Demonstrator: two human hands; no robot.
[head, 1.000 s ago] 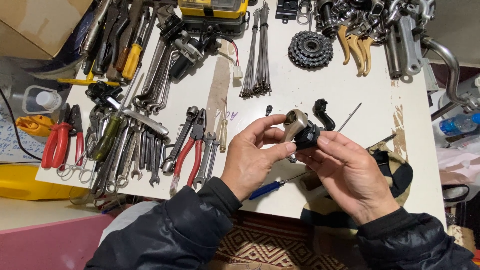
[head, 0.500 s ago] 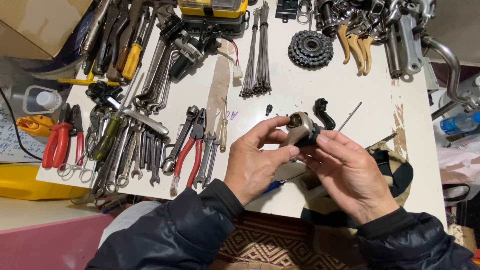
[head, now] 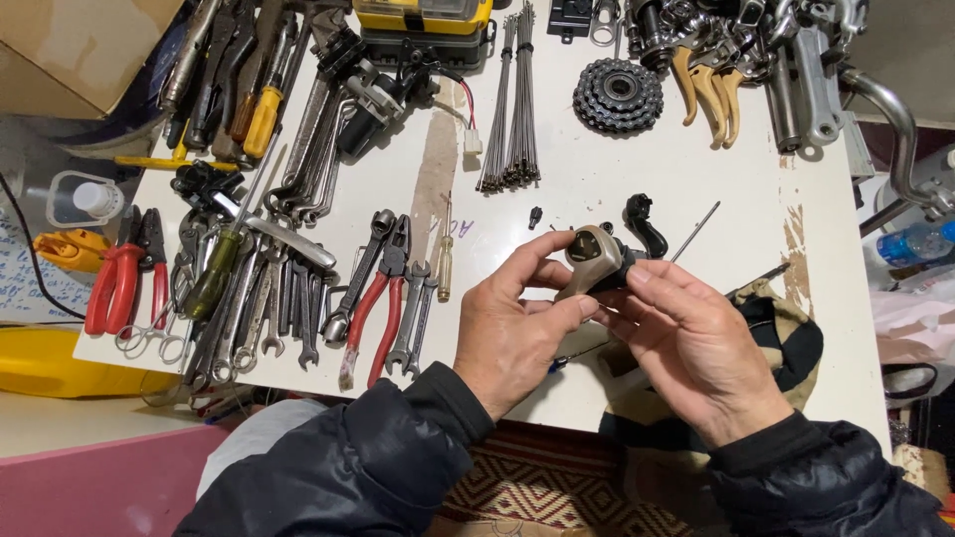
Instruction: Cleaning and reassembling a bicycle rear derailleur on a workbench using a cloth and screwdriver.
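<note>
Both hands have turned the small part a little since the earlier frame, so its tan cap now faces up toward the camera, while the hands sit over the same spot of the desk (head: 696, 169). Seen from the head camera, the left hand (head: 512, 333) has its grip clamped on the tan and black bike part (head: 594, 261), thumb below and fingers curled over the top, held just above the white desk near its front edge. The right hand (head: 696, 343) has its grip closed on the black side of the same part, fingertips pressing in from the right. A black hooked piece (head: 645, 224) and a thin rod (head: 694, 231) lie just behind it, a small black screw (head: 535, 215) to the left. Pliers with red handles (head: 383, 298) and a row of wrenches (head: 288, 308) lie well to the left, a cog cluster (head: 618, 96) further back. My judgement is that the part is being inspected or worked apart by hand; the next move calls for a firm hold from the left while the right twists or pries
</note>
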